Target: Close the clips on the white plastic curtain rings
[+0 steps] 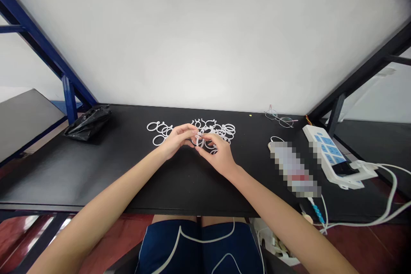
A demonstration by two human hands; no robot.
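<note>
My left hand (177, 140) and my right hand (220, 152) meet over the middle of the black table. Between their fingertips is a white plastic ring (199, 141), gripped from both sides. It looks like a curtain ring, though my fingers cover part of it. Behind and beside my hands lies a loose pile of similar white rings (229, 129), some with small knobs or eyelets on the rim. A few more white rings (153, 126) are spread to the left of my left hand.
A crumpled black plastic bag (88, 123) lies at the table's left. To the right are eyeglasses (285, 121), a blurred-out phone (293, 169) with a charging cable, and a white power strip (332, 154) with plugs and cords. A pale wall (205, 43) rises behind the black table (135, 197).
</note>
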